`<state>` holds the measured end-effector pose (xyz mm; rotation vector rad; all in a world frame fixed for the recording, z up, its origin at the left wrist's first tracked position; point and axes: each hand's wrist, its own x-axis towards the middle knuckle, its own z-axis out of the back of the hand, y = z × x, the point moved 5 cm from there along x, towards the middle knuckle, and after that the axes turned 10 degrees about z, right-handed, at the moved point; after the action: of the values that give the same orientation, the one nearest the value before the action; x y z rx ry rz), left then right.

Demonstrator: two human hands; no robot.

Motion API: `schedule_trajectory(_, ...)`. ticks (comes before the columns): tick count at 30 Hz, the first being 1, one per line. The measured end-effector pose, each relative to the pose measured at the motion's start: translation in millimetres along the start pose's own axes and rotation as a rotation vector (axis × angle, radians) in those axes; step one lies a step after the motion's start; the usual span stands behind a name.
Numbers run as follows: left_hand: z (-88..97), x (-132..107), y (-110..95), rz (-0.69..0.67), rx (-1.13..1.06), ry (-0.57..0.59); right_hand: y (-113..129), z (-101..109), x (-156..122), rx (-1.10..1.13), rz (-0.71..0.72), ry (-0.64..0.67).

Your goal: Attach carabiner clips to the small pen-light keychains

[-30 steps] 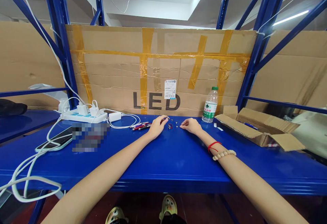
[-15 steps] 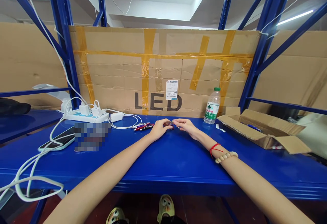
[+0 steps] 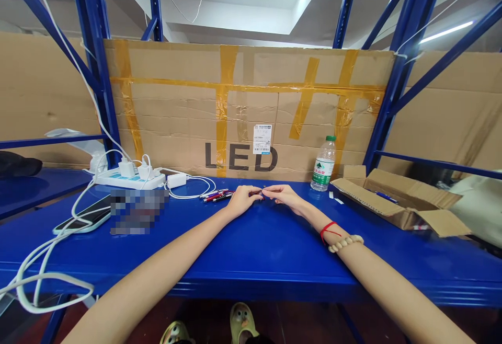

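Both my hands meet at the far middle of the blue shelf [image 3: 251, 250]. My left hand [image 3: 242, 199] is closed in a pinch on a small dark red part [image 3: 260, 193] that I cannot name. My right hand [image 3: 285, 195] pinches the same small part from the other side, fingertips touching it. The part is mostly hidden by the fingers. Just left of my left hand lie several small pen-like sticks [image 3: 216, 195], red and silver. A red string and a bead bracelet [image 3: 345, 242] sit on my right wrist.
A water bottle [image 3: 324, 163] stands at the back right, beside an open cardboard box [image 3: 396, 200]. A white power strip [image 3: 129, 176] with chargers and cables, and a phone [image 3: 82, 219], lie at the left. Taped cardboard marked LED [image 3: 251, 109] closes the back.
My hands, apart a second ago with small parts lying between them, have come together on one small part. The view shifted slightly.
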<state>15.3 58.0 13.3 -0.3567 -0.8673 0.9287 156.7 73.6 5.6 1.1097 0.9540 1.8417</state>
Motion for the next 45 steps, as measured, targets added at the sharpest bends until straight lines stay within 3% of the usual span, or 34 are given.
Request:
schedule_trajectory(9,3.3,-1.7,-0.9,0.052,0.060,-0.075,11.6,-3.9,4.1,-0.050,0.232,-0.038)
schedule_trajectory(21,4.5,-0.7,-0.3,0.060,0.109,-0.122,27.0,-1.6,3.1,-0.404,0.467,-0.075)
schedule_trajectory(28,3.4,0.5,1.9,0.061,0.088,-0.106,37.6,-3.3,-4.2,-0.723,0.577,-0.099)
schedule_trajectory(36,4.6,1.5,1.7,0.055,0.019,-0.153,58.8,-6.3,-19.0,-0.855,0.870,-0.172)
schedule_trajectory(41,9.8,-0.4,-0.4,0.074,0.008,-0.228,54.9,-1.7,-16.5,-0.862,0.826,-0.195)
schedule_trajectory(45,16.9,-1.8,5.5,0.165,0.036,-0.325,40.6,-0.2,-8.3,-0.925,0.657,-0.055)
